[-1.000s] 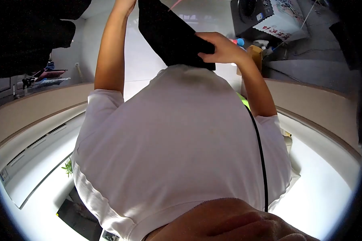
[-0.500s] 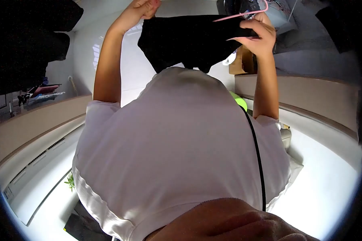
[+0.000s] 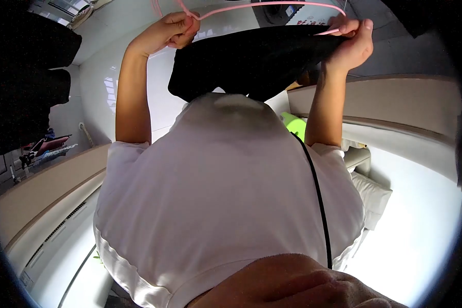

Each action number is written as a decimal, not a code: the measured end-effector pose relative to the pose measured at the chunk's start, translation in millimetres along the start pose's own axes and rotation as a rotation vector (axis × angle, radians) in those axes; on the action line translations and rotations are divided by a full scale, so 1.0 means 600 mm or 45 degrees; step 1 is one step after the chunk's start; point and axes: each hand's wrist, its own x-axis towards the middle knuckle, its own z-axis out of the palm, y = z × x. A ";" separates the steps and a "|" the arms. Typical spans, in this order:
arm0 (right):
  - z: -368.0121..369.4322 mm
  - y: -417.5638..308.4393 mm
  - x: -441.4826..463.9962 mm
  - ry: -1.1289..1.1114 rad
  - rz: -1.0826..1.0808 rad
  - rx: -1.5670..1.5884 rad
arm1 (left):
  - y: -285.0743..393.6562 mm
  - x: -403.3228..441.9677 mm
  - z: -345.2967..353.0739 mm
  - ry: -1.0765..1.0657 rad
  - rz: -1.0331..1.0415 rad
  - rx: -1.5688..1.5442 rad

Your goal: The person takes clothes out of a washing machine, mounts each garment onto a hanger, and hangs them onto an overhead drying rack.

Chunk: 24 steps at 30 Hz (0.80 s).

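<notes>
A black cloth garment [image 3: 251,59] is stretched between my two hands at the top of the view. My left hand [image 3: 172,32] is closed at its upper left corner, with the pink hanger [image 3: 262,4] pinched in the fingers. At the upper right corner my right hand [image 3: 350,46] is closed round the cloth, its fingers bent beside the end of the hanger. The pink hanger arches above the garment from one hand to the other; its lower part at the right is partly hidden by the fingers and cloth.
Dark clothes [image 3: 23,72] hang at the upper left, above a rack with small items [image 3: 46,149]. A dark machine [image 3: 277,14] stands at the top behind the hanger. A bright green object [image 3: 294,124] and a grey cushion [image 3: 372,197] are at the right.
Both hands have come level and spread the garment wider. My left hand now holds the hanger, which shows farther across the top. My right hand has moved right and curled at the corner.
</notes>
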 end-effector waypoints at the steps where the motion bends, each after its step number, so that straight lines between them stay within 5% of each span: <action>1: -0.021 0.009 0.001 -0.085 0.095 0.147 | -0.004 0.004 -0.006 -0.062 -0.076 0.050; 6: -0.042 0.039 -0.001 -0.520 0.361 0.969 | -0.009 0.047 0.044 -0.321 -0.001 0.413; 8: -0.022 0.007 -0.011 -0.444 0.191 0.241 | -0.043 0.071 0.071 0.290 0.340 0.007; 10: -0.058 0.024 -0.005 -0.573 0.276 0.374 | -0.043 0.066 0.071 0.430 0.348 0.062; 12: -0.042 -0.008 -0.014 -0.541 -0.095 -0.223 | -0.037 0.049 0.041 0.167 0.212 0.004; 16: -0.101 0.026 0.017 -0.621 -0.259 0.382 | 0.001 0.027 0.038 0.082 0.154 0.322; 17: -0.087 -0.014 0.011 -0.583 -0.266 0.156 | -0.002 0.040 0.038 0.049 0.227 0.372; 18: -0.083 -0.017 0.019 -0.742 -0.203 0.606 | 0.010 0.049 0.048 0.043 0.231 0.375; 20: -0.070 -0.028 0.013 -0.662 -0.152 0.657 | 0.032 0.058 0.078 -0.119 -0.114 0.705; 22: -0.066 0.001 0.034 -0.522 -0.035 0.778 | 0.044 0.061 0.098 -0.199 -0.084 0.721; 23: -0.103 0.013 0.051 -0.274 0.258 0.320 | 0.055 0.064 0.105 -0.279 -0.070 0.778; 24: -0.092 0.013 0.073 -0.707 0.285 0.176 | 0.066 0.065 0.110 -0.356 -0.059 0.830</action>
